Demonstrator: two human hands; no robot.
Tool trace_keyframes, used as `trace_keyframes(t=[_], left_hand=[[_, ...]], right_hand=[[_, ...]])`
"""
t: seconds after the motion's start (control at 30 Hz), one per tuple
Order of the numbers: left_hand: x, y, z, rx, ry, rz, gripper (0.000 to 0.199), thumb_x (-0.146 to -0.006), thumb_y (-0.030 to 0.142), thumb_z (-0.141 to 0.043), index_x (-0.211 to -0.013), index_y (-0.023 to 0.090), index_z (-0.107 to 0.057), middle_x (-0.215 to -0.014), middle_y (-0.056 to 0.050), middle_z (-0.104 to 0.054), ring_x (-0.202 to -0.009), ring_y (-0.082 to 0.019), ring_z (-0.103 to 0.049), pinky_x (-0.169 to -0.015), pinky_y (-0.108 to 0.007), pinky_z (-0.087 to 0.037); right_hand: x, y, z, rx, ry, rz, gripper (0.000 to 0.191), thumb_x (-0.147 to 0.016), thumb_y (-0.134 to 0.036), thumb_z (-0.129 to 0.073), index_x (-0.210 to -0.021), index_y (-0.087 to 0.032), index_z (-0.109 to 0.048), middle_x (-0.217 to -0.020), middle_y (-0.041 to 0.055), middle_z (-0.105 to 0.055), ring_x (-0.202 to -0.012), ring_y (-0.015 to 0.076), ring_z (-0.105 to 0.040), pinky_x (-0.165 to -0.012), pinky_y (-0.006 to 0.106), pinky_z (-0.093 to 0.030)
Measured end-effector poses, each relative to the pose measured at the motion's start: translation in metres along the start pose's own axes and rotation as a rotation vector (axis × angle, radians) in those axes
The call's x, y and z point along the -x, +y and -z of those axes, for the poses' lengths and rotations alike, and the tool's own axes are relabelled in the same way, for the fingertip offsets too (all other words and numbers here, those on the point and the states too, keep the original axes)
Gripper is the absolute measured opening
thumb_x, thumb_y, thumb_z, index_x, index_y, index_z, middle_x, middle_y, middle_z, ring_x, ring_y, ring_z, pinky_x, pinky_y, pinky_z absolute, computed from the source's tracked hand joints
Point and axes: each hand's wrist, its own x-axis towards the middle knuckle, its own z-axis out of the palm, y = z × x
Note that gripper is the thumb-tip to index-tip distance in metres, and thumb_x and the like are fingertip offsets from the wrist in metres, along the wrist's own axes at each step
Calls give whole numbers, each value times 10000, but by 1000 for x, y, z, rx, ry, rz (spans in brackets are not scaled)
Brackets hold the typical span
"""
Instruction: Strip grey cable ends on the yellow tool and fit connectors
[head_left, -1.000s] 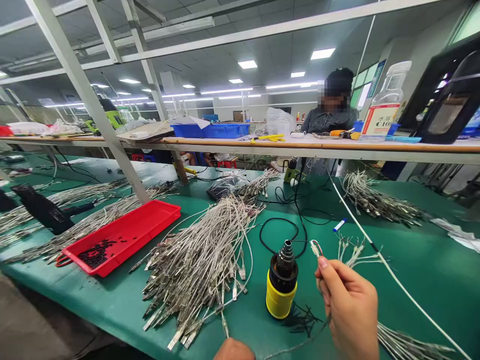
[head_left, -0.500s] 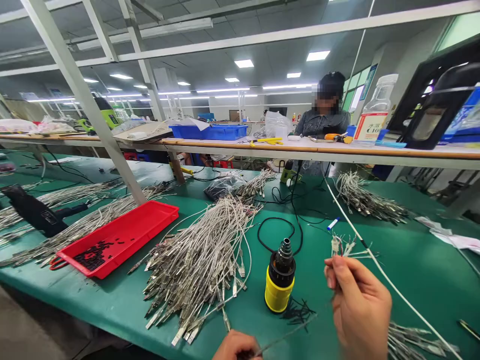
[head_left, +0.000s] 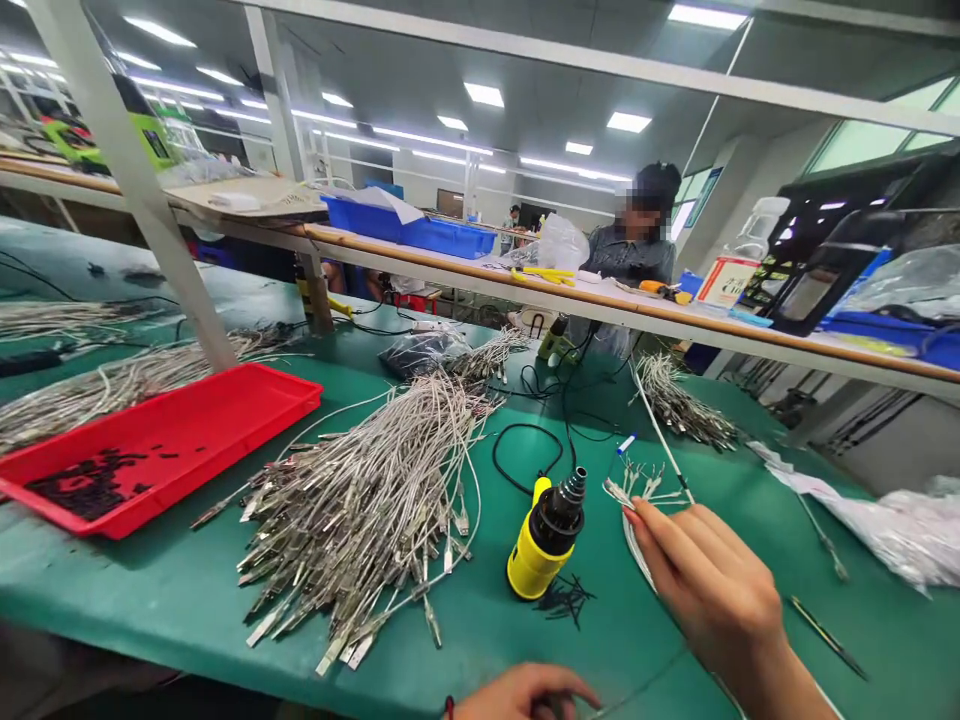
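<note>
The right hand (head_left: pixel 720 575) has its fingers closed on a cable (head_left: pixel 619 494), right of the heat gun (head_left: pixel 538 550), above the bench (head_left: pixel 465 635). It seems light and limp, wires delicate; best gripped by its jacket. I can't tell whether the cut-off left hand (head_left: pixel 521 692) grips anything.

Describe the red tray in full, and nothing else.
The red tray is long, shallow and rectangular, apparently glossy plastic, with sloping walls and a narrow rim. It lies upright and open on the green table, slanting across the left side of the view; its left end meets the picture's edge. Small black pieces are heaped towards that end, with a few strewn further along. The post comes down behind its far side, where cables also lie. Neither hand touches it.
</note>
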Motion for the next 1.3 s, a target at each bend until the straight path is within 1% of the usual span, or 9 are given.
trace_keyframes(t=[0.07, 0.1, 0.23, 0.37, 0.5, 0.67, 1.07, 1.23, 1.3], left_hand=[[5, 6, 4, 125, -19, 12, 752, -668, 623, -864, -1306, 264, -692, -943, -23, -648, -737, -103, -518, -686, -210, -390], [7, 8, 6, 147, -14, 8, 734, -679, 613, -864, -1295, 253, -693, -942, -22, -647, -735, -97, -515, -687, -206, -392], [11, 11, 5, 23, 34, -2, 648, -719, 676, -795, -1165, 210, -741, -877, -15, -644, -749, -122, -505, -733, -245, -442], [14, 15, 3, -64, 51, -14, 616, -775, 700, -723, -1131, 198, -756, -811, -7, -636, -726, -132, -505, -733, -258, -453], [16, 18, 4, -87, 73, -24, 577, -803, 662, -720, -1146, 200, -759, -812, -5, -647, -712, -125, -498, -714, -241, -450], [14, 14, 4, -81, 82, -53, 557, -819, 633, -724, -1166, 198, -750, -879, -22, -670, -732, -124, -509, -768, -258, -475], [13, 15, 1, -78, 96, 7, 590, -828, 646, -699, -1180, 175, -741, -907, -42, -691, -767, -137, -552, -786, -268, -500], [13, 12, 2, -80, 110, -57, 570, -835, 633, -702, -1173, 177, -751, -925, -49, -701, -778, -140, -558, -807, -267, -495], [13, 12, 2, -83, 110, -60, 572, -840, 639, -694, -1171, 177, -753, -928, -50, -704, -775, -141, -556, -805, -265, -494]], right_hand=[[-5, 4, 0, -1, -42, 25, 410, -857, -74, -737, -1250, -173, -675, -737, 11, -662, -644, 158, -574, -652, 313, -473], [-7, 5, 0, -14, -60, 23, 408, -865, -76, -729, -1254, -183, -671, -735, 9, -653, -645, 157, -562, -648, 310, -468], [-13, 3, -2, -73, -109, -26, 346, -883, -91, -717, -1208, -206, -683, -755, 13, -645, -658, 159, -523, -659, 314, -451], [-16, 2, -8, -112, -148, -46, 259, -895, -108, -712, -1140, -191, -697, -751, 22, -633, -669, 162, -522, -662, 317, -440], [-18, 4, -13, -138, -151, -67, 202, -919, -121, -691, -1110, -185, -701, -757, 23, -633, -666, 156, -519, -648, 312, -429], [-18, 4, -13, -172, -155, -102, 176, -924, -106, -682, -1084, -179, -695, -808, 36, -652, -705, 161, -542, -679, 316, -434], [-21, 2, -16, -189, -188, -123, 121, -946, -96, -655, -1038, -173, -675, -784, 36, -614, -701, 167, -511, -668, 326, -401], [-19, 1, -15, -216, -199, -135, 135, -945, -90, -655, -1048, -174, -675, -821, 53, -635, -721, 174, -534, -680, 336, -405], [-18, 1, -15, -219, -203, -141, 140, -943, -85, -655, -1051, -172, -674, -829, 56, -636, -725, 173, -533, -684, 338, -407]])
